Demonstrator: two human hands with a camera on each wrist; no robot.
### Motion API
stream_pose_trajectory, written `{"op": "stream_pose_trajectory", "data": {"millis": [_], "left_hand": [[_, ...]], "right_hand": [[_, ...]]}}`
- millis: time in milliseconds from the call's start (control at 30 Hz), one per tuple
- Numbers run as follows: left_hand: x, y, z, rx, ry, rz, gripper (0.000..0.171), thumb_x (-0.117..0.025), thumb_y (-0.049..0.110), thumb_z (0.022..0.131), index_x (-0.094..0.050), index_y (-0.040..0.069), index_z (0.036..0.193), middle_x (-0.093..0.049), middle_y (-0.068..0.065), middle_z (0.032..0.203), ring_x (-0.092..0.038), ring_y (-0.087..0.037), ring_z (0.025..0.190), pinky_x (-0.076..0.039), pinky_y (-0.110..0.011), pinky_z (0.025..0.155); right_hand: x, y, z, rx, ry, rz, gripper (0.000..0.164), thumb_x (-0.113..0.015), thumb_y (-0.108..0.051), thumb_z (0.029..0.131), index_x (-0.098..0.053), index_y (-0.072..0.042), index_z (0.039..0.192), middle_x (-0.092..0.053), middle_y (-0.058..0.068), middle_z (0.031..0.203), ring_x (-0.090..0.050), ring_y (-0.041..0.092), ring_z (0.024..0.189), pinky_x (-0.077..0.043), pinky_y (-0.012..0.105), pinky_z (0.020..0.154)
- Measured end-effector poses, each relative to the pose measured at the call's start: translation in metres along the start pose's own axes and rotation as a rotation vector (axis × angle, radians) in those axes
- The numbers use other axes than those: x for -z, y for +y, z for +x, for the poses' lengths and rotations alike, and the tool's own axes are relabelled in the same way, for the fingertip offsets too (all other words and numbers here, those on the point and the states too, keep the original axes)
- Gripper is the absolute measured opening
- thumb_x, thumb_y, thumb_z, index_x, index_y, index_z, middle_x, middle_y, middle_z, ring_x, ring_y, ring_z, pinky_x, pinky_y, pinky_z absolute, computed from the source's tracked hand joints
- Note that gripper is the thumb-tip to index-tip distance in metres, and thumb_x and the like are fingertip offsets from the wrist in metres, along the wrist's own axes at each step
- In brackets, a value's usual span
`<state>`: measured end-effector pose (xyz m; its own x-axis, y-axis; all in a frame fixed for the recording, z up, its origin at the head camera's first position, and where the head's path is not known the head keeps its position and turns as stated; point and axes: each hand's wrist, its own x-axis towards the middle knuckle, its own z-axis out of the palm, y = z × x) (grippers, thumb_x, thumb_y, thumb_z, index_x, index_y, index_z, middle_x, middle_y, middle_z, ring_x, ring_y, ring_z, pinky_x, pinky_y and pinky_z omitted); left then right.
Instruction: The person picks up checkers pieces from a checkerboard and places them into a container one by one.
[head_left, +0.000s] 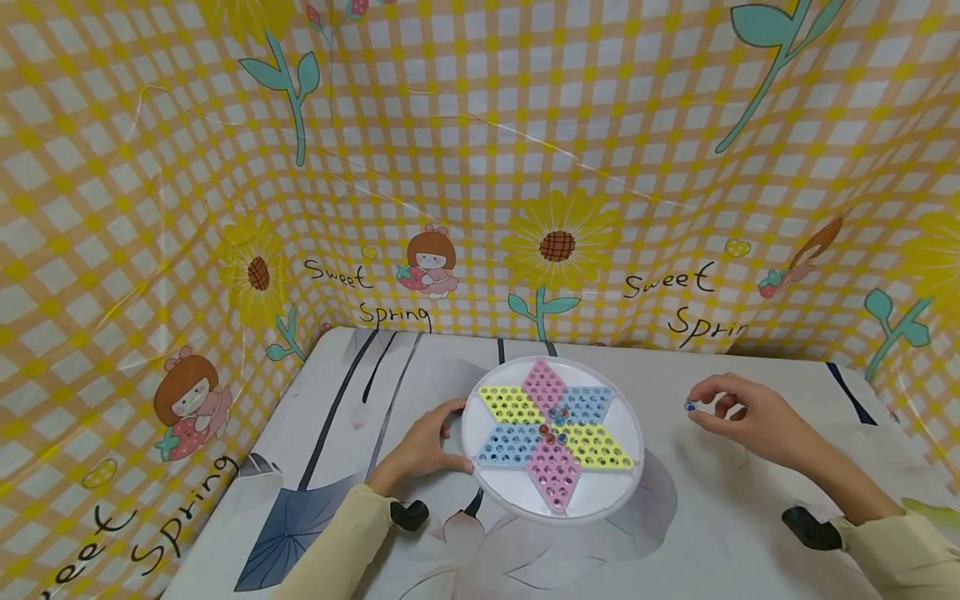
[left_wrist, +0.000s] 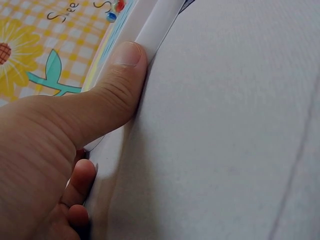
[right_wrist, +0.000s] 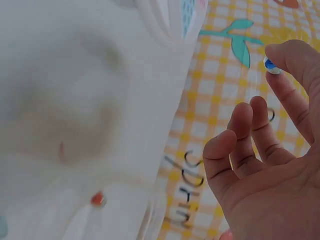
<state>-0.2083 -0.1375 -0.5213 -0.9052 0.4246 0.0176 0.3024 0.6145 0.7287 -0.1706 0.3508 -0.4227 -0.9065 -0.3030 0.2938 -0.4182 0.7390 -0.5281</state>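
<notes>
A round white Chinese checkers board [head_left: 480, 492] with a pink, yellow and blue star lies on the table. Several red and blue marbles [head_left: 551, 437] sit in holes around its middle. My left hand [head_left: 420, 450] grips the board's left rim; in the left wrist view the thumb [left_wrist: 120, 75] lies along the white side wall. Off to the right of the board, my right hand [head_left: 750, 417] pinches a blue and white marble [right_wrist: 271, 65] between thumb and index finger, above the table. Its other fingers [right_wrist: 240, 135] are loosely bent and hold nothing.
A white table cover [head_left: 585, 567] with printed flowers and dark lines lies under the board. Yellow checked cloth [head_left: 465, 150] hangs behind and at both sides. A small red and white thing [right_wrist: 98, 199], blurred, shows on the white surface in the right wrist view.
</notes>
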Motion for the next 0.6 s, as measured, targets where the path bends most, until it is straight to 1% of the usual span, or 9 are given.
{"op": "stream_pose_trajectory", "data": {"millis": [233, 500, 600], "left_hand": [[0.0, 0.002, -0.001, 0.001, 0.001, -0.007, 0.102, -0.097, 0.028, 0.07, -0.043, 0.008, 0.154, -0.052, -0.003, 0.099, -0.045, -0.018, 0.088, -0.037, -0.03, 0.074], [0.0, 0.001, 0.0, 0.006, -0.001, 0.003, 0.102, -0.097, 0.029, 0.07, -0.043, 0.009, 0.154, -0.051, -0.003, 0.098, -0.045, -0.018, 0.088, -0.037, -0.03, 0.073], [-0.001, 0.001, 0.0, 0.01, -0.002, 0.004, 0.102, -0.097, 0.029, 0.07, -0.043, 0.01, 0.154, -0.051, -0.003, 0.098, -0.044, -0.018, 0.088, -0.037, -0.031, 0.073]], "right_hand": [[0.015, 0.022, -0.019, -0.006, 0.044, 0.005, 0.023, -0.083, -0.007, 0.086, -0.072, -0.019, 0.102, -0.066, -0.003, 0.1, -0.056, 0.006, 0.076, -0.046, 0.023, 0.062], [0.026, 0.04, -0.034, -0.101, 0.06, -0.013, 0.019, -0.082, -0.012, 0.088, -0.072, -0.017, 0.103, -0.065, -0.011, 0.099, -0.057, 0.002, 0.077, -0.046, 0.021, 0.061], [0.03, 0.045, -0.04, -0.126, 0.062, -0.01, 0.018, -0.081, -0.014, 0.089, -0.072, -0.017, 0.105, -0.066, -0.012, 0.098, -0.058, 0.001, 0.078, -0.046, 0.021, 0.061]]}}
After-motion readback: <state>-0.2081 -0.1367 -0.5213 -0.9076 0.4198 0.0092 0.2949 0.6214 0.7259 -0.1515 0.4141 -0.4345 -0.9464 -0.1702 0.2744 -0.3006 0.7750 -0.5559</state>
